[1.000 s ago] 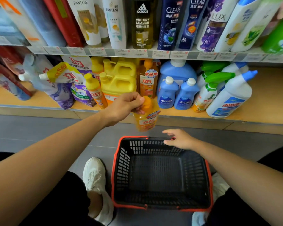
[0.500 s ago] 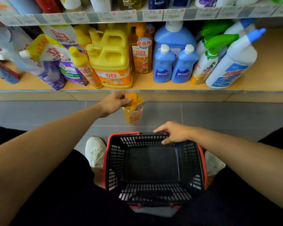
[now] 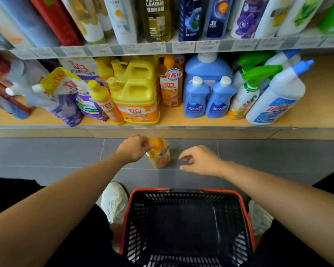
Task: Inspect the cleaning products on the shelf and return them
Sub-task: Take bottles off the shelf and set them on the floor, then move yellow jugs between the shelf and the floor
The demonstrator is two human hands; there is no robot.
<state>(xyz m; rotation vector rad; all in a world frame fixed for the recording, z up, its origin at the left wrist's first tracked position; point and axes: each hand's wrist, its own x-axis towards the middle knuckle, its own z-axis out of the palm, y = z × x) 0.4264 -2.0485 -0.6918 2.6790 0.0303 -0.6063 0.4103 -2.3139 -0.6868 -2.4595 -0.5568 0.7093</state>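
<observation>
Below a wooden shelf (image 3: 316, 105) stocked with a yellow jug (image 3: 137, 101), blue bottles (image 3: 196, 99) and spray bottles (image 3: 245, 97), grey floor tiles (image 3: 46, 157) run along the aisle. The left hand (image 3: 132, 149) reaches forward and grips the cap of a small orange bottle (image 3: 159, 155), held low over the tiles in front of the shelf edge, while the right hand (image 3: 201, 160) hovers just beside it, fingers loosely bent and holding nothing. Nearer the person, a black basket (image 3: 183, 190) with a red rim sits between two white shoes (image 3: 114, 201), its slotted bottom in plain view.
</observation>
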